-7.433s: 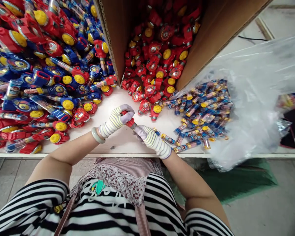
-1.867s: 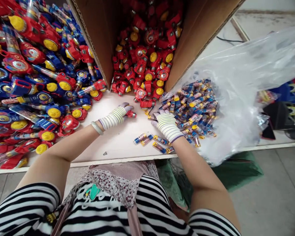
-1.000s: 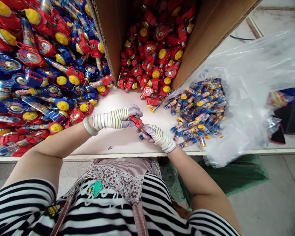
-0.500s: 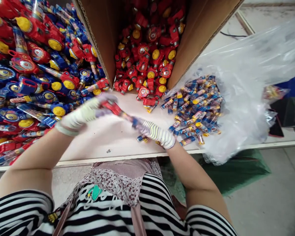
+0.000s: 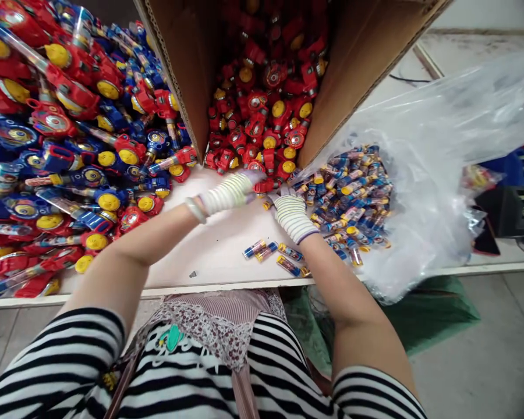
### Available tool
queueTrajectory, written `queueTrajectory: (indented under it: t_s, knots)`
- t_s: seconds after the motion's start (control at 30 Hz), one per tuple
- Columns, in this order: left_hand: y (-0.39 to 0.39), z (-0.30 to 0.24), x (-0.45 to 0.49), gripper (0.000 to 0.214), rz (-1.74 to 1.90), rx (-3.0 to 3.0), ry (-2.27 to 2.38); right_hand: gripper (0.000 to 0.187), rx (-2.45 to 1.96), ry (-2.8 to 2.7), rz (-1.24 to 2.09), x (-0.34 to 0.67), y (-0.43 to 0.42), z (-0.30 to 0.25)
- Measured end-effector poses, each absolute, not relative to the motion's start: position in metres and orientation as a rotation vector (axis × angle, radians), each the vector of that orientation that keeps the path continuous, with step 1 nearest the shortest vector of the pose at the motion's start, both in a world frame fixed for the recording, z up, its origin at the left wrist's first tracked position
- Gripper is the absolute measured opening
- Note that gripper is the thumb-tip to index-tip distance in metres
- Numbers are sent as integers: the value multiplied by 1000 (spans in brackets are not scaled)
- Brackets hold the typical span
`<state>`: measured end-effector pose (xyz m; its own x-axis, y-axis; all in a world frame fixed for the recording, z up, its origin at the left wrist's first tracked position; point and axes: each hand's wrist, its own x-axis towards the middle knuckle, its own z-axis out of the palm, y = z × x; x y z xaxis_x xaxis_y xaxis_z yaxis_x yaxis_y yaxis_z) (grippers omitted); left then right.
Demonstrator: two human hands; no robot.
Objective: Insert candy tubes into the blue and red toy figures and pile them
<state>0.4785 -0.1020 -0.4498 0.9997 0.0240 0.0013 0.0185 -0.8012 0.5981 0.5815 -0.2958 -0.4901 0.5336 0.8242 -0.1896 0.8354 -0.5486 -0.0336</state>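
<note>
Below the corner of the cardboard box (image 5: 179, 58), my gloved left hand (image 5: 229, 195) is blurred at a red plastic toy (image 5: 264, 186), so I can't tell whether it's gripping. My gloved right hand (image 5: 293, 216) lies open and empty, just right of that toy, beside a heap of candy tubes (image 5: 349, 201).

Worn on the person's head, the one camera faces forward and down, looking closely past the striped shirt (image 5: 187, 378) at the left hand (image 5: 229, 195) and right hand (image 5: 294, 216) above the table (image 5: 209, 256).
</note>
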Motion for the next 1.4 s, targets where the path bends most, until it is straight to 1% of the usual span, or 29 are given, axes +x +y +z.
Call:
queueTrajectory:
  t_s: [0.07,0.1,0.17,0.27,0.37,0.5,0.57,0.67,0.83,0.9,0.93,0.97,1.0,1.07,1.1,1.13,1.17,1.23,1.27,1.3,1.33,1.37,1.4]
  knots:
    - [-135,-475,505,69,-141,2675,-12,33,2651,1529,-323,577,-307,-489]
    - [-144,-483,511,70,-188,2735,-23,32,2635,1581,-370,575,-316,-489]
    - [-151,-492,509,64,-192,2739,-26,32,2680,1615,-494,570,-336,-493]
    - [-144,-498,484,59,-47,2458,45,39,2943,1486,-619,567,-361,-502]
    - [-128,-494,452,64,0,2113,104,44,3147,1496,-575,566,-367,-504]
    - [-113,-475,418,73,-153,1685,111,39,3070,1771,-659,559,-353,-489]
    - [-112,-466,407,71,-129,1621,147,40,3004,1878,-707,552,-344,-479]
    - [-117,-456,399,66,-4,1623,247,40,2984,1903,-680,541,-335,-467]
    - [-124,-444,398,45,25,1732,283,40,2851,1928,-745,522,-330,-461]
    - [-126,-441,398,41,90,1776,259,39,2957,1873,-820,511,-329,-464]
    - [-127,-440,397,40,134,1794,262,38,3059,1825,-916,506,-328,-468]
    - [-128,-439,396,40,165,1814,261,39,3150,1774,-1086,501,-328,-472]
    - [-128,-439,395,42,177,1840,246,42,3192,1724,-1333,496,-328,-477]
    - [-128,-438,392,46,143,1907,177,54,3112,1632,-1890,491,-327,-485]
    - [-127,-437,391,47,110,1939,149,58,3053,1601,-2057,490,-326,-488]
    - [-126,-436,391,47,83,1963,149,59,3032,1599,-2070,491,-325,-489]
    - [-125,-435,390,46,69,1974,181,56,3075,1615,-1915,492,-322,-488]
    - [-122,-432,388,42,92,1959,283,47,3186,1626,-1362,494,-317,-482]
    - [-121,-431,387,41,129,1943,316,44,3195,1628,-1148,493,-314,-478]
    - [-120,-431,385,40,176,1928,323,41,3190,1641,-1075,491,-311,-473]
    - [-119,-431,382,40,218,1916,302,42,3190,1662,-1168,488,-308,-469]
    - [-117,-432,379,41,250,1905,267,44,3178,1672,-1418,484,-305,-465]
    - [-114,-432,376,42,268,1892,229,48,3118,1651,-1768,480,-303,-463]
